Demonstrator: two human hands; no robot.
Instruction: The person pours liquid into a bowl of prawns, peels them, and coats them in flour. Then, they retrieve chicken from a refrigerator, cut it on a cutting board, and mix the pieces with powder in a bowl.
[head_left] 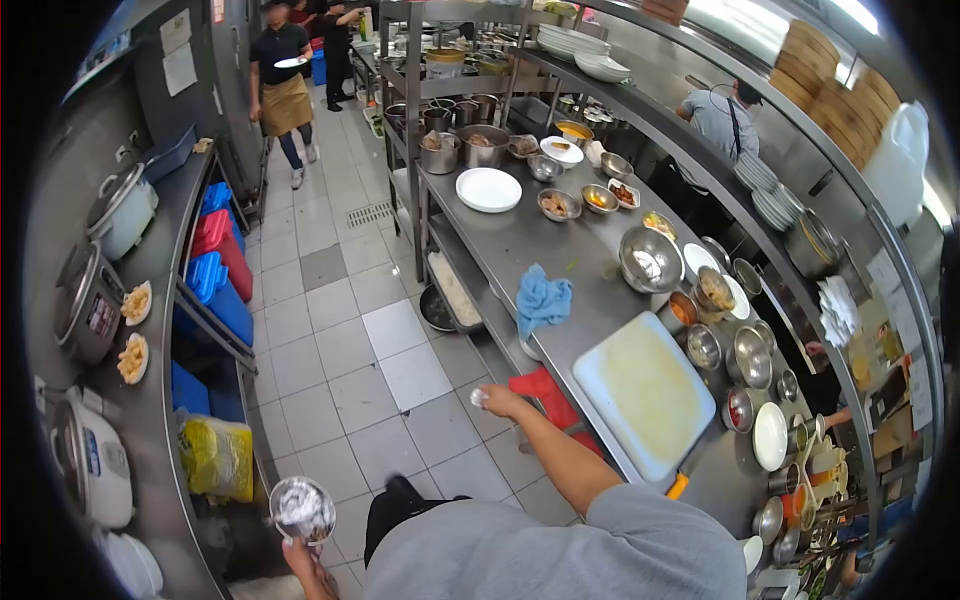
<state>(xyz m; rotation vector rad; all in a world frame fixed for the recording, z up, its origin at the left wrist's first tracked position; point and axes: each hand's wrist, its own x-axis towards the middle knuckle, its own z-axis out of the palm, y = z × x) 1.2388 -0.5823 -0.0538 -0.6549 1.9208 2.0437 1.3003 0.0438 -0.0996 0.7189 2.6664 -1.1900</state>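
Low at my left side, my left hand [303, 562] grips the rim of a small metal bowl [329, 512]. Something white, like powder or paste, fills much of it, with some brownish bits near the lower edge. My right hand [496, 401] is stretched forward over the floor, beside the steel worktable [490, 240]. Its fingers are closed on a small white thing whose kind I cannot make out. Nearest to that hand are red objects [545, 395] on the lower shelf. A pale cutting board [645, 395] and a crumpled blue cloth [543, 300] lie on the worktable.
A counter [150, 400] with cookers [90, 460] runs along my left. Lidded bins [220, 290] stand beneath it. Metal bowls [650, 260] and plates [489, 190] crowd the worktable. A person [280, 70] carrying a plate is in the tiled aisle [330, 330] ahead.
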